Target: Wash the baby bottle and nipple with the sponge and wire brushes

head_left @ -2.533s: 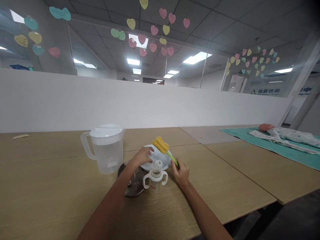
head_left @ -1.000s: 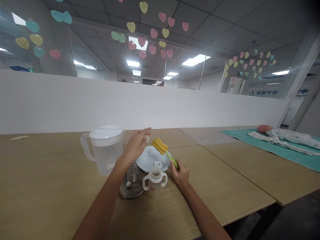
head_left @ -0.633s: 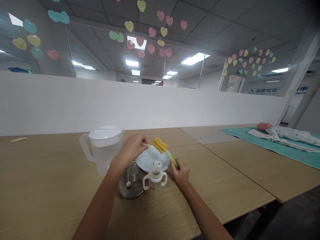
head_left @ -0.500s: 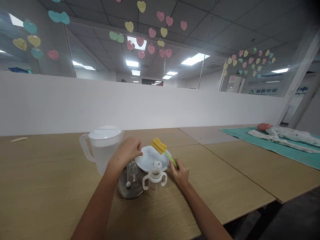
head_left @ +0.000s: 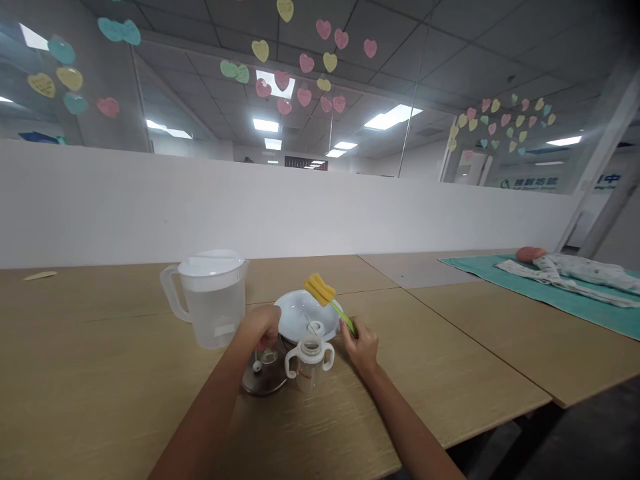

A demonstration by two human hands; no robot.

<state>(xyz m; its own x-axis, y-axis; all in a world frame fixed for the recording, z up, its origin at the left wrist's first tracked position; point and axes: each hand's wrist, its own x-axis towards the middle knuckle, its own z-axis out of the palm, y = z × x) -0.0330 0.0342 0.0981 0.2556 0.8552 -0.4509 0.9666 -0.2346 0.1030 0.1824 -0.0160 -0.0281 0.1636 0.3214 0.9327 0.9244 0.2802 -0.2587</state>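
Note:
My right hand (head_left: 361, 343) grips the green handle of a yellow sponge brush (head_left: 321, 290), its head raised over a white bowl (head_left: 287, 320). My left hand (head_left: 264, 325) is lowered over a round metal tray (head_left: 265, 381), fingers bent down at a small clear cup (head_left: 269, 355); whether they pinch it is hard to make out. A white-tipped stick (head_left: 257, 366) lies on the tray, partly hidden. Right of the tray stands a clear bottle (head_left: 309, 373) with a white two-handled collar and open top. A white ring (head_left: 315, 328) sits in the bowl's near side.
Left of my left hand stands a lidded clear pitcher (head_left: 215, 313) with liquid. On the wooden table (head_left: 450, 373), far right, a teal towel (head_left: 480, 270) bears a doll (head_left: 531, 254) and white patterned cloth. A white wall (head_left: 300, 213) rises behind.
My left hand has moved down from the bowl's left rim to the cup on the tray, and its fingers now point downward. My right hand and the brush have barely moved.

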